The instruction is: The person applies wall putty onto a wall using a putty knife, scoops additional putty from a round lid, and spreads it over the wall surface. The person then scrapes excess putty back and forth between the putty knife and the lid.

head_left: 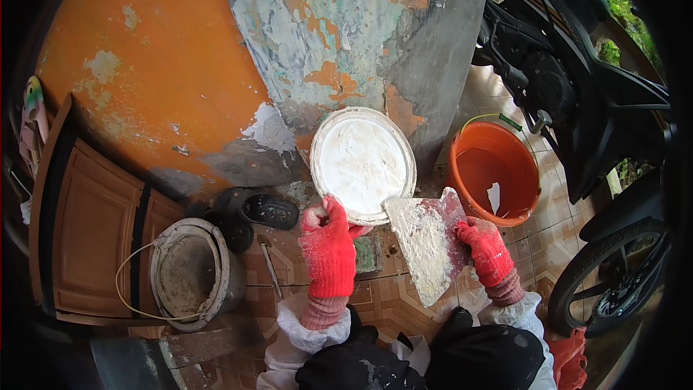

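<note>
My left hand, in a red knit glove dusted white, is closed on the near rim of a round white bucket lid. Smeared white paste lies across the lid's inner face, and its rim is crusted. My right hand, also red-gloved, grips the right edge of a flat, reddish scraper plate coated with cream-coloured paste. The plate's upper left corner meets or overlaps the lid's lower right rim; whether they touch I cannot tell.
A patchy peeling wall rises ahead. An orange bucket with a scrap inside stands right, near a motorcycle. At left are a crusted pail, dark clogs and a wooden cabinet door. A thin stick lies on the tiles.
</note>
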Demonstrator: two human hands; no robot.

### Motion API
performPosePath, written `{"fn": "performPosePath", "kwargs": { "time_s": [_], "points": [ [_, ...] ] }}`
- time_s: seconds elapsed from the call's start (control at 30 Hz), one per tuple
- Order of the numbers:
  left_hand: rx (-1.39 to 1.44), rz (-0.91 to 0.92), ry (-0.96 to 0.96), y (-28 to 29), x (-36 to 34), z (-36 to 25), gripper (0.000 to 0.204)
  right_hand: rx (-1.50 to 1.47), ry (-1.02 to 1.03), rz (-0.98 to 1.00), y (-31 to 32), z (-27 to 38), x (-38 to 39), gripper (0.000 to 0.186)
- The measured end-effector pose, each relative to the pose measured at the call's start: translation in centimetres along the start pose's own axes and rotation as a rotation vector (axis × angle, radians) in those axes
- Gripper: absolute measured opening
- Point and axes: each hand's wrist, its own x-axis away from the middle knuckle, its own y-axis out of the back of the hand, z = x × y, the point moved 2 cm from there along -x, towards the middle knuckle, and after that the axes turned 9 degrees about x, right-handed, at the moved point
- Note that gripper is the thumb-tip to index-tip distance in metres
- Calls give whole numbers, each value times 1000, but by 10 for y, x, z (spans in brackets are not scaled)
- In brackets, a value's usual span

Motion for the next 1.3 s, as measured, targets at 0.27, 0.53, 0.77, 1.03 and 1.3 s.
{"fn": "performPosePath", "kwargs": {
  "time_s": [0.27, 0.53, 0.77, 1.03, 1.3],
  "points": [
    [-159, 87, 45, 3, -12, -22, 32, 382, 133, -182, 59, 38, -31, 29],
    [-706, 98, -270, -2, -24, -35, 38, 647, 187, -34, 60, 52, -38, 30],
    [-804, 150, -223, -7, -32, -43, 36, 555, 268, -123, 83, 54, -38, 27],
    [-768, 338, -143, -23, -29, -48, 37, 731, 473, 91, 36, 49, -18, 20],
    [-761, 396, -162, -33, -35, -55, 38, 814, 428, -17, 60, 44, -21, 21]
  ]
}}
